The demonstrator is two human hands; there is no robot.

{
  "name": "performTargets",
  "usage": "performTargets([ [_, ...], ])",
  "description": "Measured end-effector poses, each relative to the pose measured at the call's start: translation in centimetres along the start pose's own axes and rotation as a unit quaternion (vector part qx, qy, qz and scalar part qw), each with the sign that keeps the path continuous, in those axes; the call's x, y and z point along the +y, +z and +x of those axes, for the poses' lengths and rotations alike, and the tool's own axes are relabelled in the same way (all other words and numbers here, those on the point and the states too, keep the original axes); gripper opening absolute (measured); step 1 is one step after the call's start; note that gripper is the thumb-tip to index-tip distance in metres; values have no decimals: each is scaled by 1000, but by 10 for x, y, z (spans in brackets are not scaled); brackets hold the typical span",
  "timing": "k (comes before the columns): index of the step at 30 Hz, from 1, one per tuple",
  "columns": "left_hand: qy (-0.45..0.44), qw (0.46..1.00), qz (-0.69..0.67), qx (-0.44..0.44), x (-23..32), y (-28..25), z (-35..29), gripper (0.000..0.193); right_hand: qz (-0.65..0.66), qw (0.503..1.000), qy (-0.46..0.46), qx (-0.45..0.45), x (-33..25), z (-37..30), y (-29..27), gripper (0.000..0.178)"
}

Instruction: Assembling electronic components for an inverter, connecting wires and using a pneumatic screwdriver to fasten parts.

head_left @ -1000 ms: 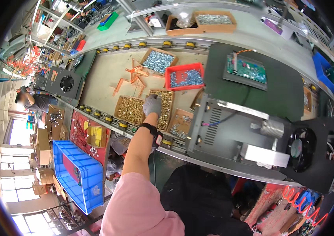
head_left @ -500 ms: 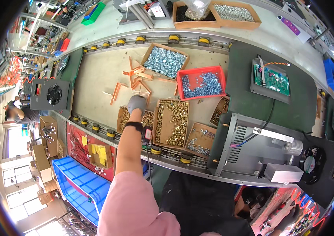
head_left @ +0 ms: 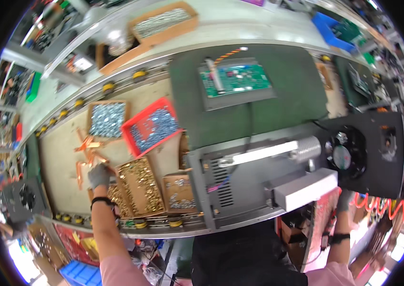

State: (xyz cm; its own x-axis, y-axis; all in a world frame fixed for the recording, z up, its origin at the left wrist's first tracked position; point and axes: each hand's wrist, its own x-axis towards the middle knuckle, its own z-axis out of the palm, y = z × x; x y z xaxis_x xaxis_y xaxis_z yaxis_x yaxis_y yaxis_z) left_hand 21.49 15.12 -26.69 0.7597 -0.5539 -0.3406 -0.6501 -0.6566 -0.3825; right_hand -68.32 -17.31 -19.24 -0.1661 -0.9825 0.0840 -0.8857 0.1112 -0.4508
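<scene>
My left hand [head_left: 99, 176], in a grey glove, is at the near edge of a loose pile of bent copper strips [head_left: 89, 144]. Its fingers look curled together, but blur hides what is in them. Just below it lies a cardboard box of brass-coloured fasteners [head_left: 117, 200]; a larger such box [head_left: 140, 187] is to its right. My right hand [head_left: 344, 200], also gloved, is beside the near right edge of a grey metal chassis [head_left: 240, 178] with a fan [head_left: 345, 155]. Its fingers are blurred and partly hidden near a red coiled hose [head_left: 378, 208].
A red tray [head_left: 152, 131] and a cardboard box [head_left: 109, 119] hold silvery-blue fasteners. A green circuit board [head_left: 240, 79] rests on a dark green board [head_left: 292, 100] behind the chassis. Yellow rollers line the rails. Below left is a blue crate [head_left: 83, 273].
The view has swung right, shifting the boxes and strips to the left of the picture. My right hand has come into view by the chassis. My left hand stays by the strips.
</scene>
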Motion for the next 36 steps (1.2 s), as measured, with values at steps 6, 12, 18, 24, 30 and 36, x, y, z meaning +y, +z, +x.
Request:
performTargets([
  [6, -144, 976, -162, -32, 0, -42, -44, 24, 253, 960, 95, -70, -11, -2, 79, 45],
  [12, -180, 965, -162, 98, 10, -85, -71, 31, -110, 989, -99, -25, -73, -29, 60, 37],
  [18, -200, 968, -150, -3, 50, -125, -81, 38, -274, 949, -5, -156, -74, -32, 75, 29],
  [24, -212, 945, -219, 121, 133, -105, -110, 28, -87, 983, -68, -149, -99, -28, 51, 44],
  [30, -195, 614, -756, -112, 174, -59, -133, 33, -13, 978, -118, -172, -112, 54, 31, 21],
  [36, -150, 446, -868, -158, 154, -20, -125, 49, -288, 898, -275, -187, -124, 190, 118, 27],
])
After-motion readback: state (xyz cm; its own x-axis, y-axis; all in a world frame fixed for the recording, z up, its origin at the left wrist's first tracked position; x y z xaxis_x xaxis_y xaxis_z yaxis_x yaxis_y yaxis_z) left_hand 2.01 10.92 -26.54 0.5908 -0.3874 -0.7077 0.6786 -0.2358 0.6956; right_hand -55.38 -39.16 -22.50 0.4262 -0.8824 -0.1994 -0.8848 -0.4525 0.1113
